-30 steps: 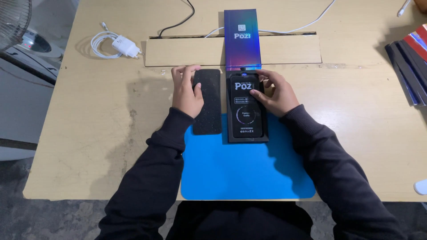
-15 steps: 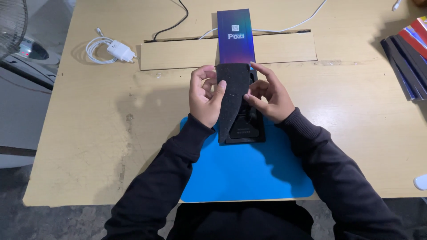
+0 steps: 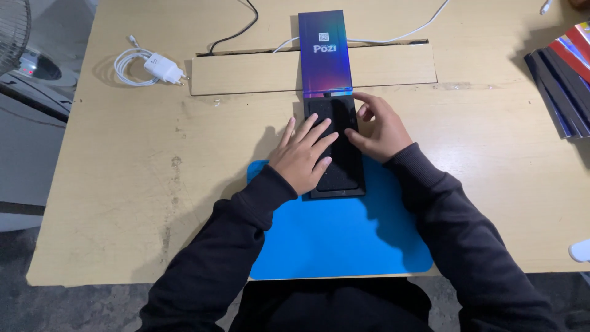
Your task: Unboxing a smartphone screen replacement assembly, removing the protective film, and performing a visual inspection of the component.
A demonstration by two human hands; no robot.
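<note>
Black case (image 3: 335, 144) now flat on blue mat (image 3: 344, 240), no longer lifted. My left hand (image 3: 304, 154) presses flat on it; right hand (image 3: 381, 129) steadies edge, fingers open. Placement looks done.

Big light wood table (image 3: 123, 184) w/ scratches & dark marks – a slot cut near the back. Grey rough floor (image 3: 80, 307) below. On the left, a fan (image 3: 12, 31) & a grey box-like stand (image 3: 27, 160) – soft even light.
</note>
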